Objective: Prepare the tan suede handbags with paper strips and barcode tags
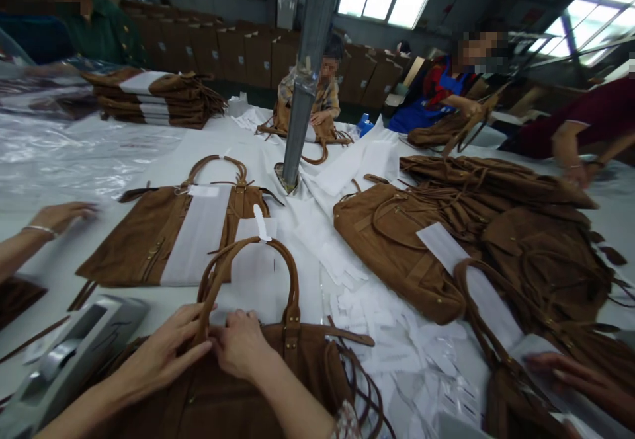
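Observation:
A brown handbag (317,359) lies in front of me, its looped handles (294,287) standing up with a white paper wrap (262,224) at the top. My left hand (173,340) is closed around the lower left end of the handle, thumb and fingers on either side of it. Close beside it, my right hand (243,343) has its fingers curled together at the handle's base; what they pinch is hidden. Beyond the handles is a white sheet of paper (253,267). Thin brown straps (370,386) trail off the bag's right side.
A grey tape dispenser (84,346) stands at left. Another bag (133,240) with a white paper band lies ahead, near a co-worker's hand (59,217). Bags (397,247) pile up at right by another person's hand (580,379). A metal post (302,95) rises through the table; paper scraps (397,346) lie about.

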Tool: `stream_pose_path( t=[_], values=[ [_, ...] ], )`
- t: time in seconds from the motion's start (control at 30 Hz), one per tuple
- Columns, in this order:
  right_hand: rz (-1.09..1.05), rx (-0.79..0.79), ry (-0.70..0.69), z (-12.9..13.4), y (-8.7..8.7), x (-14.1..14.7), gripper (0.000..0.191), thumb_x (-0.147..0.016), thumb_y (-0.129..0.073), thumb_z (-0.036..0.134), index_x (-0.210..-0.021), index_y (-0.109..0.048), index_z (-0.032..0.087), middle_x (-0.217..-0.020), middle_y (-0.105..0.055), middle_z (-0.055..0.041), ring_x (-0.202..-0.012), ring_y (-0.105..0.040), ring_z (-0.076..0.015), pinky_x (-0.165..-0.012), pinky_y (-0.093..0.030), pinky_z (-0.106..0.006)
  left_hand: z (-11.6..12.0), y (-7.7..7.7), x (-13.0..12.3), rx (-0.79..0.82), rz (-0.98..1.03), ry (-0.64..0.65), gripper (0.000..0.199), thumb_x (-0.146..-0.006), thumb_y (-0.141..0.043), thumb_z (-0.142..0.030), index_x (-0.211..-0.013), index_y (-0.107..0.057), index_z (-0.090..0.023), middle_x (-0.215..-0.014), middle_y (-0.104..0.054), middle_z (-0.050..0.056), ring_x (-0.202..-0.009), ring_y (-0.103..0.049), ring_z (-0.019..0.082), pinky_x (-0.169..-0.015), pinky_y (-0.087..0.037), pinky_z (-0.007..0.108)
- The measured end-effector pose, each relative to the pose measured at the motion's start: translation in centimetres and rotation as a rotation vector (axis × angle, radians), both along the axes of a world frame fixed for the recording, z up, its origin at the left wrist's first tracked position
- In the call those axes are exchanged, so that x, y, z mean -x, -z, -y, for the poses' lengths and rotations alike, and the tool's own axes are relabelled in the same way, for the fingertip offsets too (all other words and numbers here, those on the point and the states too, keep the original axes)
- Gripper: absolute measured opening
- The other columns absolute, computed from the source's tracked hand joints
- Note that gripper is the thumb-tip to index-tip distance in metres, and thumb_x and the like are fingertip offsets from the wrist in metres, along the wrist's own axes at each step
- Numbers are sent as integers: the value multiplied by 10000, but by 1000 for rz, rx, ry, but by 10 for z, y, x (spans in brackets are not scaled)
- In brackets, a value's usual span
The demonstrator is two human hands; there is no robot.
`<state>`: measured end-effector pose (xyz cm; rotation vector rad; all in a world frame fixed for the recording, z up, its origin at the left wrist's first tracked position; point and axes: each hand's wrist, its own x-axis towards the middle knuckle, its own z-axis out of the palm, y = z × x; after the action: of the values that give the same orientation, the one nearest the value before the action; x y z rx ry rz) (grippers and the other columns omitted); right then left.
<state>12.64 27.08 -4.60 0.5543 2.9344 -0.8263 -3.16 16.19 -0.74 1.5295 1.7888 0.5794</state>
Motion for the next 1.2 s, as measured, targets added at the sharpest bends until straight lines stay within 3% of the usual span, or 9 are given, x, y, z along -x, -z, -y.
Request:
stream_pose_path(
  t=[0.1, 0.2, 0.33, 0.43, 0.6, 0.73, 0.87, 1.0, 1.2],
  values=[
    [-44, -39, -17, 4, 0, -14, 256, -938, -435, 390, -1069, -607, 254, -931, -626, -64, -925, -568, -244, -835, -447, -439, 4, 15, 9, 109, -116, 123, 480, -872, -495, -497, -1289, -492, -260, -1317, -550, 88, -1223, -494, 246, -1071, -361, 358],
    [-130, -57, 58, 4, 0, -37, 241, -915, -514, 347, -1110, -568, 215, -1066, -611, -70, -1008, -545, -220, -917, -416, -401, 9, 32, 16, 169, -301, 136, 499, -841, -504, -558, -1211, -564, -229, -1150, -639, 112, -1081, -571, 298, -966, -425, 431],
    [-206, -119, 420, -10, 3, -86, 244, -907, -527, 235, -1149, -542, 208, -1185, -578, -79, -1069, -516, -206, -952, -396, -359, 17, 40, 17, 130, -589, 135, 528, -828, -448, -652, -987, -678, -204, -969, -682, 117, -1007, -568, 369, -1011, -252, 644],
    [-74, -220, 650, -27, 9, -117, 287, -883, -574, 257, -1161, -543, 189, -1151, -586, -108, -1068, -516, -251, -947, -384, -415, 23, 46, 12, 110, -643, 117, 580, -826, -429, -667, -1028, -662, -176, -976, -666, 122, -996, -569, 355, -1037, -208, 642],
    [110, -217, 563, -42, 17, -133, 230, -910, -527, 423, -966, -603, 213, -935, -606, -69, -909, -558, -243, -841, -398, -405, 23, 65, 13, 197, -558, 72, 655, -799, -475, -652, -1162, -581, -117, -1095, -601, 153, -987, -567, 325, -880, -427, 461],
    [75, -190, 555, -42, 17, -137, 301, -869, -606, 405, -1105, -576, 220, -977, -602, -61, -937, -551, -234, -858, -389, -381, 26, 57, 12, 74, -649, -65, 737, -741, -557, -658, -1282, -484, -163, -1263, -538, 167, -1120, -502, 386, -943, -382, 527],
    [1, -110, 542, -43, 15, -142, 232, -876, -610, 303, -1097, -590, 235, -1017, -599, -45, -982, -538, -211, -900, -371, -358, 34, 40, 8, -60, -453, -146, 495, -852, -467, -590, -1209, -497, -249, -1241, -571, 86, -1158, -522, 277, -1033, -366, 407],
    [20, -56, 552, -48, 13, -136, 98, -843, -649, 283, -926, -637, 231, -943, -594, -35, -940, -541, -213, -814, -386, -337, 35, 50, 17, 112, -297, -309, 603, -813, -476, -648, -1201, -507, -187, -1171, -622, 118, -1086, -588, 293, -982, -434, 409],
    [-104, -17, 531, -49, 15, -134, 87, -814, -668, 196, -864, -597, 206, -904, -583, -29, -900, -530, -200, -788, -401, -319, 23, 64, 26, 123, -188, -130, 477, -794, -558, -601, -1055, -612, -206, -1048, -651, 78, -992, -597, 264, -924, -459, 392]
  ],
)
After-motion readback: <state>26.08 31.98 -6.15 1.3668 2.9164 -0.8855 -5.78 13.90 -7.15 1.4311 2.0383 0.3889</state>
